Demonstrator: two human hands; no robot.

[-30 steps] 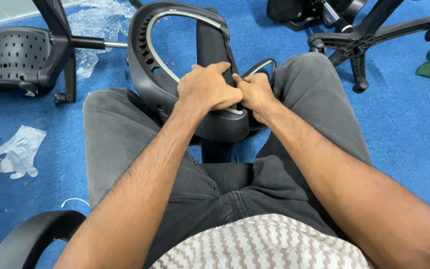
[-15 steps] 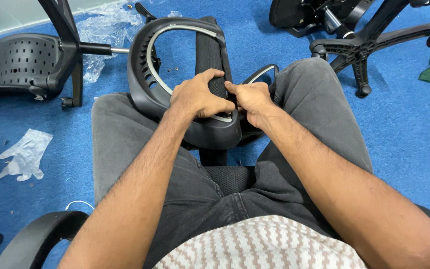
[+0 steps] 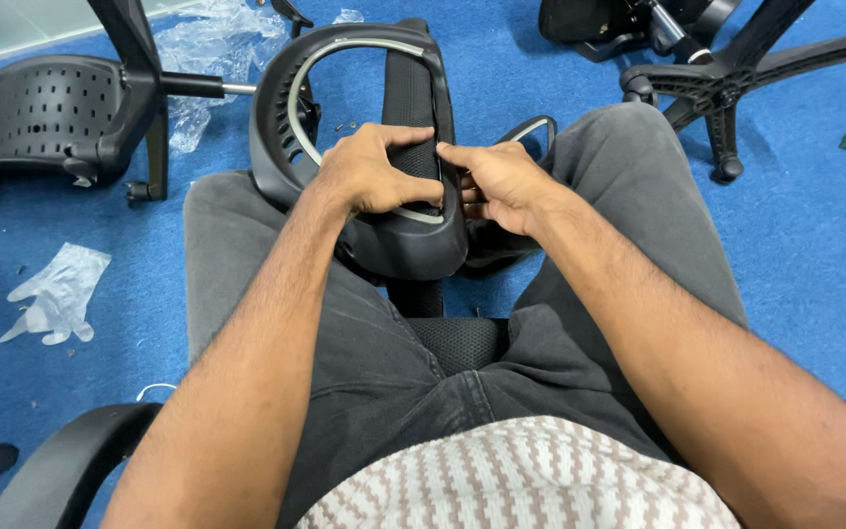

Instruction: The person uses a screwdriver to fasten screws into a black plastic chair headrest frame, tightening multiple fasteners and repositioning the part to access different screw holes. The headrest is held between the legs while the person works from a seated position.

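Black chair backrest frame (image 3: 364, 147) propped between the knees, steadied there; left hand (image 3: 369, 174) clenched over its central spine; right hand (image 3: 501, 181) loosely curled beside, forefinger touching the spine, grasping nothing visible.

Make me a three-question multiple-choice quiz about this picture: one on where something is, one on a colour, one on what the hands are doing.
1. Where does the clear plastic glove lie?
A. on the floor, at the picture's left
B. on the person's lap
C. on the perforated seat pan

2. What colour is the carpet?
A. grey
B. blue
C. green

3. What is the left hand doing?
A. hanging free
B. resting on the knee
C. gripping the black chair-back frame

Answers:
1 A, the glove lies flat on the carpet left of the knee.
2 B, the floor is blue all around.
3 C, its fingers wrap the frame's centre, the right hand beside it.
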